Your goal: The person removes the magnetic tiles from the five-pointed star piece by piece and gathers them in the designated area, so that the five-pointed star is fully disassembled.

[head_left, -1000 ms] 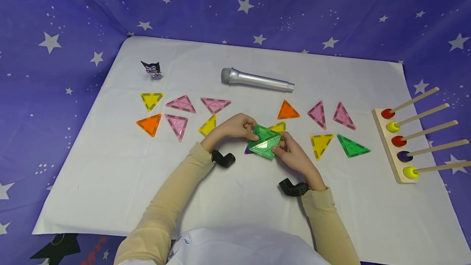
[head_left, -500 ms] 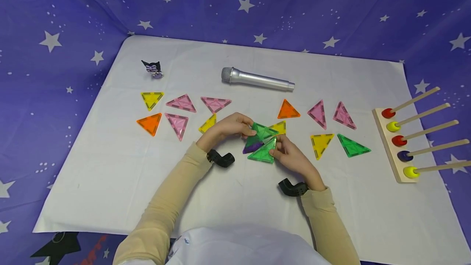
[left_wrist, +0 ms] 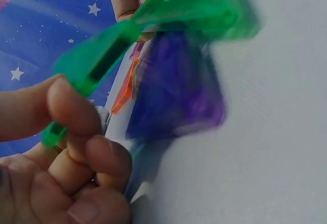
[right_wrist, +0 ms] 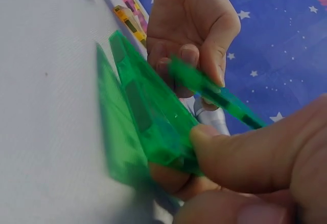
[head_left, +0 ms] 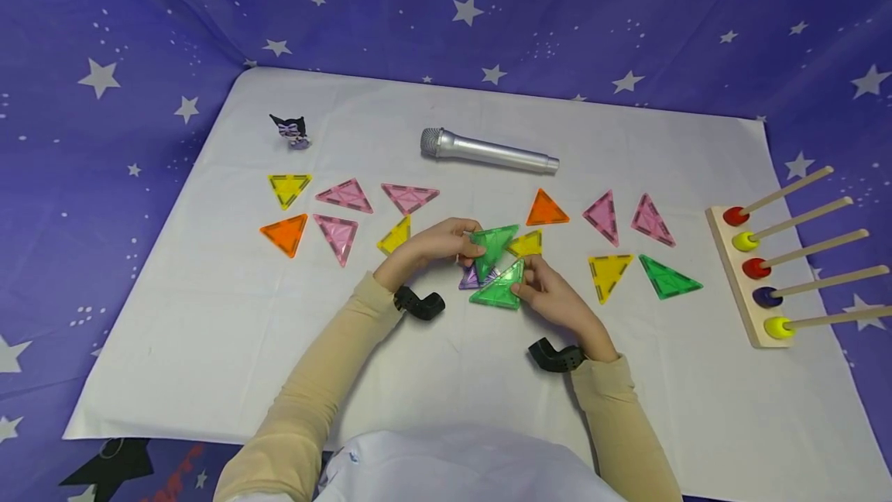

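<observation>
In the head view my left hand [head_left: 440, 242] pinches a translucent green triangular magnetic tile [head_left: 498, 242] by its left edge. My right hand [head_left: 555, 293] grips a second green triangular tile [head_left: 503, 290] by its right side, with the thumb on top, as the right wrist view also shows. The two green tiles are close together, the left one farther from the body and tilted. Partly hidden behind them is a purple tile [head_left: 474, 277]. The left wrist view shows this purple tile [left_wrist: 179, 91] blurred below the green ones; whether it touches them, I cannot tell.
Pink, yellow and orange triangular tiles lie on both sides, including a yellow tile [head_left: 527, 243] just behind the hands. A green tile [head_left: 667, 277] lies right. Farther back are a silver microphone [head_left: 488, 151] and small figurine [head_left: 291, 132]. A wooden peg stand [head_left: 749, 277] is at right.
The two green tiles, earlier meeting in a square-like shape, have come apart. My left hand has turned its tile and tilted it upward, so more of the purple tile shows. The right hand barely moved.
</observation>
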`<state>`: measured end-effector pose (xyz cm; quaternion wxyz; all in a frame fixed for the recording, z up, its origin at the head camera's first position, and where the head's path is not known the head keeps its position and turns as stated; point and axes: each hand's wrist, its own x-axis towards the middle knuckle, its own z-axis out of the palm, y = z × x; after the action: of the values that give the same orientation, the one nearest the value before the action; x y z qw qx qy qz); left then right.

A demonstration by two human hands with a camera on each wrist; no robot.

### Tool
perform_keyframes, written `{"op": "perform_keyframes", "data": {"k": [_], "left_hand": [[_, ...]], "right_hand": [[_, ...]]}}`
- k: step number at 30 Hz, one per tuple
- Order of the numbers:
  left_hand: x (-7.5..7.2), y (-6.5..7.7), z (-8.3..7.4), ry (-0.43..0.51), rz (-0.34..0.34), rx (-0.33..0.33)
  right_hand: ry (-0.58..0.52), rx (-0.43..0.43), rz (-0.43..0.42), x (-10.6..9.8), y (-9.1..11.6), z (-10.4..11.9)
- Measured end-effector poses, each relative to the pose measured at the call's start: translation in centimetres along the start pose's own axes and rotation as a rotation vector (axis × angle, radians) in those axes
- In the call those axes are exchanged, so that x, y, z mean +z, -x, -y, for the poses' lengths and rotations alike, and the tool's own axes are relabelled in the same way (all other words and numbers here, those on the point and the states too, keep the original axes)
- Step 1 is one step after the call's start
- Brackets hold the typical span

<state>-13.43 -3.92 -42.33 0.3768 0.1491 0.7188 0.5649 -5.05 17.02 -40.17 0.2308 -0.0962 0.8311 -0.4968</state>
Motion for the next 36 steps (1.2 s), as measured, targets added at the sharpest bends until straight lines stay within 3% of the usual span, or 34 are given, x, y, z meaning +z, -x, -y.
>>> {"op": "perform_keyframes", "data": {"k": [8, 19, 26, 29, 32, 36], "left_hand": [[-0.2, 0.1, 0.0, 0.049, 0.007, -0.025], [-3.0, 0.9, -1.9, -0.004, -0.137, -0.084], [-3.8, 1.8, -2.1, -0.006, -0.200, -0.088], [-3.7, 2.7, -2.1, -0.020, -0.227, -0.077], [-3.4, 4.4, -2.2, -0.034, -0.251, -0.067], [-3.4, 7.3, -1.2, -0.066, -0.296, -0.066]], "right_hand": [[-0.003, -0.015, -0.001, 0.2, -0.8, -2.8], [0.008, -0.041, -0.003, 0.2, -0.7, -2.9], [0.007, -0.040, 0.000, 0.2, -0.8, -3.1], [0.011, -0.034, 0.000, 0.2, -0.8, -3.0], [0.019, -0.024, -0.008, 0.2, -0.8, -3.0], [0.023, -0.027, -0.012, 0.2, -0.8, -3.0]]}}
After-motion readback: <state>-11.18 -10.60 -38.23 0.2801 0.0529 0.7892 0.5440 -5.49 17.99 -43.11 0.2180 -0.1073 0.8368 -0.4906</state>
